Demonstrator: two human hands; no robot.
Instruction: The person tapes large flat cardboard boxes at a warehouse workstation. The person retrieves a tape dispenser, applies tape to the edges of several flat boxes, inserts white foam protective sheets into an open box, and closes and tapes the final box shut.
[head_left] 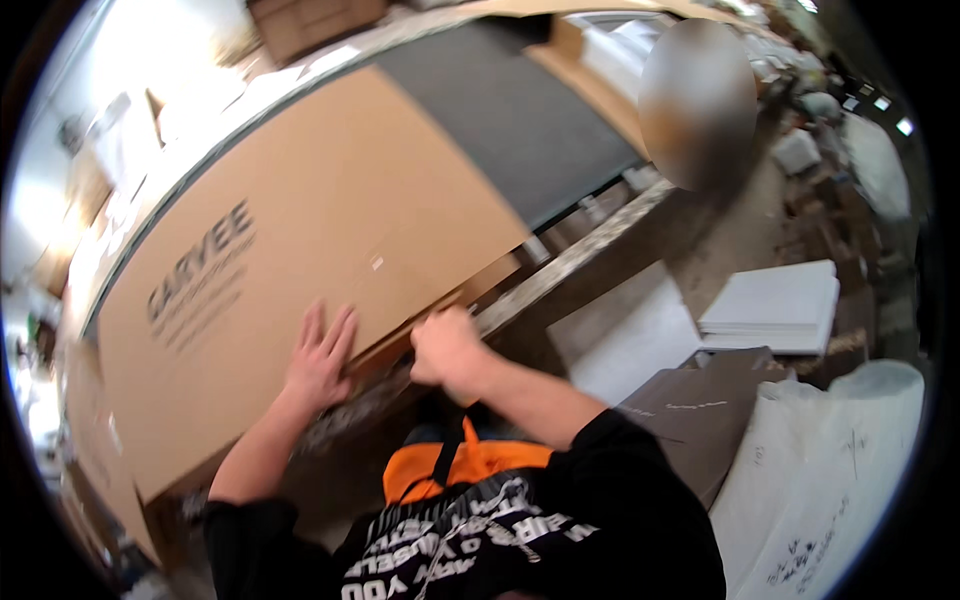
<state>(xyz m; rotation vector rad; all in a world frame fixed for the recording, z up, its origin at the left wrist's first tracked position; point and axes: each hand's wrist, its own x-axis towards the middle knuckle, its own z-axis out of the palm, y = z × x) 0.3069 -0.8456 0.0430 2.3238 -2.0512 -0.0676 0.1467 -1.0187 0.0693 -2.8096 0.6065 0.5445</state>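
A large flat brown cardboard box (340, 190) with dark printing on its top lies in front of me. My left hand (320, 358) rests on its near edge, fingers spread over the top face. To the right of it, my right hand (447, 345) is closed at the same edge, against the box's near side. A narrow cardboard flap (490, 278) juts out along that side, just beyond my right hand. My fingers hide whatever the right hand may be gripping.
The box lies on a dark grey conveyor belt (500, 120). An open carton with white pieces (620, 55) stands at its far end, beside a blurred shape. On the right are stacked white boards (770, 300), dark sheets (690, 400) and a white plastic-wrapped bundle (820, 480).
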